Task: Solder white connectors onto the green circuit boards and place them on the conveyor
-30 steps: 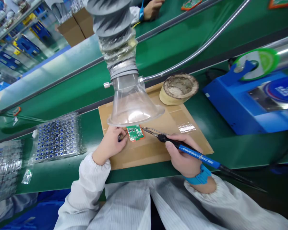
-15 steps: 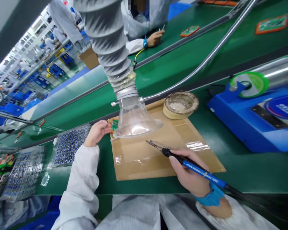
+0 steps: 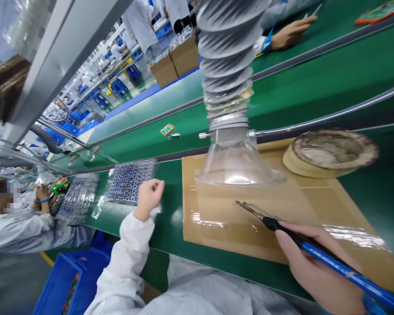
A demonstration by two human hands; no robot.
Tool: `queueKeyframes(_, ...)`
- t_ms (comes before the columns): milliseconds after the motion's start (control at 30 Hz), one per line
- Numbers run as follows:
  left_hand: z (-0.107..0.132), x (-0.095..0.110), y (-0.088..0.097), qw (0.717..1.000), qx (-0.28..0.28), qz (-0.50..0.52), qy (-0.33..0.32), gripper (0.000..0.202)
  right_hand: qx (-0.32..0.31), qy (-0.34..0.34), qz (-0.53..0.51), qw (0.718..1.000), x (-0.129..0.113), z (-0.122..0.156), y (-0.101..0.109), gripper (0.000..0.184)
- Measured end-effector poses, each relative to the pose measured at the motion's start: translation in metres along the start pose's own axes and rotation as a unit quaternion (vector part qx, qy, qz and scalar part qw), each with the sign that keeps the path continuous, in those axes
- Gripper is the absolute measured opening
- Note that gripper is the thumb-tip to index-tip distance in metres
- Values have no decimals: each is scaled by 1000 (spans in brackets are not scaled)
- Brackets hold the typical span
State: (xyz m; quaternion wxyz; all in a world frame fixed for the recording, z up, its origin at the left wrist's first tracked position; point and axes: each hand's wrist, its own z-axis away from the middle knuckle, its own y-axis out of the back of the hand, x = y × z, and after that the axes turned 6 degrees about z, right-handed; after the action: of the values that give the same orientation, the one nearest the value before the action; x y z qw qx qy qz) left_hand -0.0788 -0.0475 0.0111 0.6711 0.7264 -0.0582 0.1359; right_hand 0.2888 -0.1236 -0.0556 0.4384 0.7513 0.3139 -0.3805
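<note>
My right hand [image 3: 318,262] grips a blue and black soldering iron [image 3: 328,251]. Its metal tip, with a thin wire-like tube alongside, points left above the brown cardboard sheet [image 3: 213,232]. My left hand [image 3: 150,197] is curled closed, with nothing visible in it. It is over the right edge of a clear tray [image 3: 126,179] filled with rows of small blue and silver parts. On the green belt beyond lies an orange-edged green circuit board [image 3: 167,129], with small white pieces beside it.
A clear fume hood [image 3: 238,164] on a grey ribbed hose [image 3: 230,52] hangs over the cardboard. A round, stained pot [image 3: 328,153] stands at its back right. Another parts tray [image 3: 79,199] lies farther left, near a co-worker's sleeve [image 3: 22,227]. Across the belt is another person's hand [image 3: 290,34].
My left hand, which was at a green board by the hood, has moved left to the parts tray without it. The view has shifted left; the soldering iron stays in my right hand.
</note>
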Motion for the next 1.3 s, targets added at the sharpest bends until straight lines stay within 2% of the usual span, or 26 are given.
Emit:
queueKeyframes(67,-14,-37,22,996,38,-63,53,34,3,11,-8,1000,-2,-1,0,7)
queueKeyframes(167,-35,-79,45,990,48,-113,69,42,5,11,-4,1000,-4,-2,-2,7)
queueKeyframes(233,-47,-93,48,988,23,-137,64,42,9,17,-4,1000,-4,-2,-4,6)
queueKeyframes(333,-63,-99,42,983,-18,-168,70,33,13,29,-5,999,0,0,-7,6)
queueKeyframes(500,-84,-100,43,977,-60,-194,71,22,13,19,7,1000,6,5,-12,25)
queueKeyframes(600,-88,-101,49,976,-73,-193,62,16,19,31,10,999,6,5,-13,24)
queueKeyframes(767,-79,-95,61,984,-46,-165,44,11,16,40,-3,999,6,3,-12,24)
queueKeyframes(833,-71,-84,64,990,-25,-136,35,15,14,34,-1,999,8,3,-12,26)
queueKeyframes(900,-59,-65,59,994,-11,-104,25,20,13,21,7,1000,9,3,-13,29)
queueKeyframes(1000,-35,-16,27,1000,-17,15,-18,23,17,-18,14,1000,5,4,-15,34)
queueKeyframes(1033,-26,5,11,987,-33,152,-45,21,20,-33,16,999,1,4,-16,35)
queueKeyframes(1067,-17,26,-6,955,-67,279,-68,22,25,-46,15,998,-3,4,-17,37)
queueKeyframes(1100,-8,47,-23,916,-99,382,-73,26,31,-58,15,998,-6,4,-18,38)
queueKeyframes(1167,5,86,-52,815,-163,553,-51,42,30,-76,16,996,-11,4,-19,41)
queueKeyframes(1233,13,115,-72,717,-203,666,-23,52,19,-100,19,995,-13,3,-21,45)
queueKeyframes(1300,16,131,-82,651,-236,721,2,56,3,-135,12,991,-12,1,-23,48)
